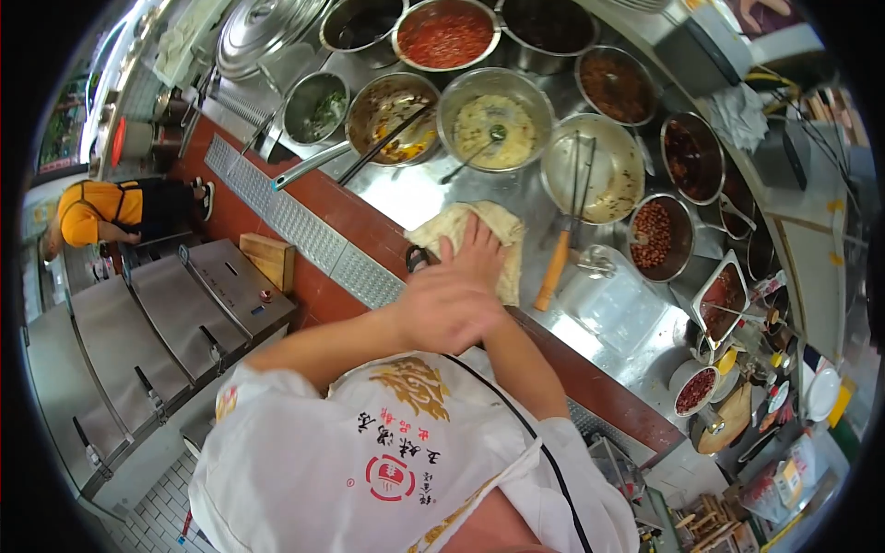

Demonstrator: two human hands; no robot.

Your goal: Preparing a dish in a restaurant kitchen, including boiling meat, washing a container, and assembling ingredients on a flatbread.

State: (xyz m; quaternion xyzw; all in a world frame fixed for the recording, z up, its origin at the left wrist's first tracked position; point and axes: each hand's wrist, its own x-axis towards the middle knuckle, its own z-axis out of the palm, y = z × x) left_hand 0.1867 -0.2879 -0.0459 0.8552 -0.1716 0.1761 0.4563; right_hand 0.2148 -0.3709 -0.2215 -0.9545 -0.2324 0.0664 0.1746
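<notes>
Palm down, my right hand [477, 254] lies on a folded cream cloth [510, 280] at the near edge of the steel counter [408, 197]. Its fingers are extended over the cloth and do not visibly grip it. My left hand [449, 312] crosses over my right wrist; it is blurred and its fingers are mostly hidden. Beyond the cloth stands a steel bowl of pale yellow chopped food [473, 114] with a spoon in it. To the right, a wooden-handled, long-pronged utensil [553, 273] leans on a nearly bare steel bowl [608, 169].
A pan handle [311, 166] and chopsticks [366, 159] jut over the counter edge. A bowl of peanuts [651, 235] and a clear plastic container [608, 297] sit right. Behind is a bowl of red chopped peppers [446, 34]. Left are a steel cabinet [187, 297] and a person [104, 214].
</notes>
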